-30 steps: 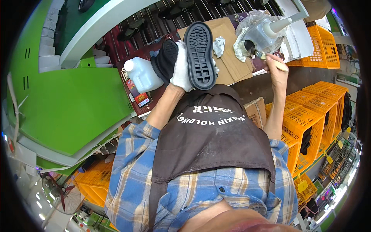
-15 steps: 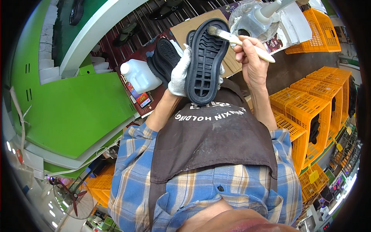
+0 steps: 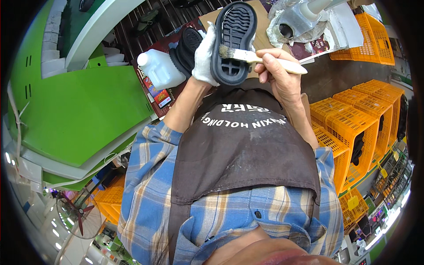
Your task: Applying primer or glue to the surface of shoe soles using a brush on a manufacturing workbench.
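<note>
A black shoe sole is held up in front of me, its ribbed and gridded face toward me. My left hand, in a white glove, grips it along its left side; some fingers are hidden behind it. Bare and closed, my right hand holds a brush by its pale handle. The bristles touch the sole's left inner edge, below the middle. Further black soles lie on the table just left of my gloved hand.
A translucent white jug stands left of the soles. Behind the sole lies a brown cardboard sheet. A container with a dark round opening stands at the far right, wrapped in plastic. Orange crates line my right side; a green machine panel fills the left.
The sole has moved up and slightly left in my left hand. The brush has gone from the sole's far end down toward its near end.
</note>
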Tool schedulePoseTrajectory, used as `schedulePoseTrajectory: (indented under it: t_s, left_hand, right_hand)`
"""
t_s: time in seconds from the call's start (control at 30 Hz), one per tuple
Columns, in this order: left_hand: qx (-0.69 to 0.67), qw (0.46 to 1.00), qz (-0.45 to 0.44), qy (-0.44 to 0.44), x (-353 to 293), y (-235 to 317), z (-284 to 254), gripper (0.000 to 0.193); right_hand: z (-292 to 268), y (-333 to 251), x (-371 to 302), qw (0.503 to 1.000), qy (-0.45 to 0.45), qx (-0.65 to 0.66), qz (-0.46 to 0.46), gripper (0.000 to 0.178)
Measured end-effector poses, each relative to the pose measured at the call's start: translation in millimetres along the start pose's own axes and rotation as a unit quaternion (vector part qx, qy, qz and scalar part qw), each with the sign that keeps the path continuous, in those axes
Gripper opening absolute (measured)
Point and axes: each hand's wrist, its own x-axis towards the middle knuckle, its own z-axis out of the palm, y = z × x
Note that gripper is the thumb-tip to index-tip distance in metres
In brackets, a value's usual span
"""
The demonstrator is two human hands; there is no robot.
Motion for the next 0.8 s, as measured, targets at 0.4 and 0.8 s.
schedulePoseTrajectory:
  t_s: [0.4,0.8]
  left_hand:
    - [0.012,0.992,-0.107,0.061,-6,20,-12,0.050]
    - [0.196,0.926,-0.319,-0.050,-9,12,-30,0.047]
  right_hand:
    - [-1,-21,12,0.984,-0.152,-0.017,0.097,0.023]
    - [-17,-35,74,0.869,-0.423,-0.216,0.138,0.027]
